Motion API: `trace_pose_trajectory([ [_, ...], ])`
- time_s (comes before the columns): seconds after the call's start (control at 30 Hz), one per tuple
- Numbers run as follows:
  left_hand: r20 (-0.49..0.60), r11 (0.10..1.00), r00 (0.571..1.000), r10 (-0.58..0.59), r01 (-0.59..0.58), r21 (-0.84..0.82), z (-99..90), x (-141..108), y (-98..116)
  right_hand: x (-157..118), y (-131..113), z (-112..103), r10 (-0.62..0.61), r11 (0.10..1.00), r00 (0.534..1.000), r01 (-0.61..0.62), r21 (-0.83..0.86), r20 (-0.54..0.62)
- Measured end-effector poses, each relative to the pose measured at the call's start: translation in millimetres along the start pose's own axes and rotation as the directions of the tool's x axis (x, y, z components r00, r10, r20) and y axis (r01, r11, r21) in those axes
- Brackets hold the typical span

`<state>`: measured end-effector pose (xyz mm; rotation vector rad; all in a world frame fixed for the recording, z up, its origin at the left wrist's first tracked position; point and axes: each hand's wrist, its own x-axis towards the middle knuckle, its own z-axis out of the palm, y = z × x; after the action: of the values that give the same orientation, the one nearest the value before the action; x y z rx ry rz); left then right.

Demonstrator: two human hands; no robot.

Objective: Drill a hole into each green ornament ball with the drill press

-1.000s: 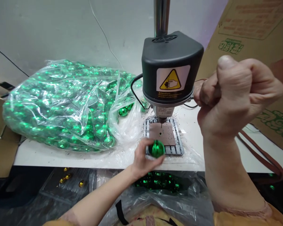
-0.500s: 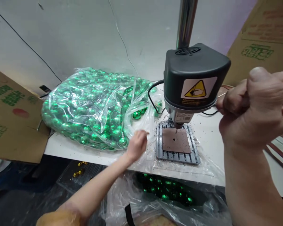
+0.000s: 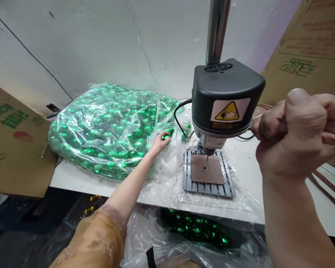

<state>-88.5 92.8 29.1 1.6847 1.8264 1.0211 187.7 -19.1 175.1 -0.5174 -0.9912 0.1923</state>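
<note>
My left hand [image 3: 159,143] reaches into the mouth of a clear plastic bag [image 3: 100,130] full of shiny green faceted balls. Its thumb and fingers are around a green ball [image 3: 165,137] at the opening. To the right, my right hand [image 3: 301,130] is raised in a closed grip beside a black drill press [image 3: 226,95]. A thin metal rod runs from the machine's side into that fist, like its handle; the gripped part is hidden. Below the drill bit, a brown square board [image 3: 209,175] with a small dark hole lies on the slotted grey base plate [image 3: 209,190].
Dark shavings lie around the base. Cardboard boxes stand at left [image 3: 19,149] and right [image 3: 318,48]. Under the front table edge, another plastic bag holds green balls [image 3: 195,229]. A black cable [image 3: 175,113] loops beside the drill, and a chrome column [image 3: 218,29] rises behind it.
My left hand has moved up and away from me, from in front of the bag's mouth to the green ball there. My right hand keeps its closed grip; the view has shifted slightly.
</note>
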Motion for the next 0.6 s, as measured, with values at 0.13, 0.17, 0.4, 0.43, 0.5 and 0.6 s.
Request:
trace_pose_trajectory([
  [0.13, -0.019, 0.886, 1.0, -0.002, -0.007, -0.464, -9.4, -31.9, 11.3, -0.1, 2.0, -0.9, -0.009, 1.0, 1.0, 0.009, 0.026, 0.004],
  [0.17, -0.009, 0.807, 1.0, -0.015, 0.007, -0.59, -9.4, -42.1, 14.9, 0.0, 2.5, -0.9, -0.013, 0.999, 1.0, 0.013, 0.034, -0.002],
  [0.4, 0.244, 0.568, 0.968, -0.058, 0.233, -0.79, 30.6, -103.2, 33.3, 0.6, 4.2, -2.3, -0.006, 1.0, 1.0, 0.006, 0.029, 0.0],
  [0.43, 0.263, 0.572, 0.963, -0.057, 0.247, -0.782, 38.3, -107.4, 33.8, 0.7, 4.4, -2.8, 0.001, 1.0, 1.0, -0.001, 0.029, 0.006],
  [0.5, 0.27, 0.583, 0.961, -0.061, 0.254, -0.772, 51.7, -111.8, 33.6, 1.0, 4.7, -3.6, 0.006, 0.999, 1.0, -0.006, 0.04, 0.015],
  [0.6, 0.248, 0.592, 0.968, -0.047, 0.227, -0.773, 65.9, -112.0, 31.8, 1.6, 5.0, -3.9, 0.004, 0.998, 1.0, -0.005, 0.056, 0.019],
])
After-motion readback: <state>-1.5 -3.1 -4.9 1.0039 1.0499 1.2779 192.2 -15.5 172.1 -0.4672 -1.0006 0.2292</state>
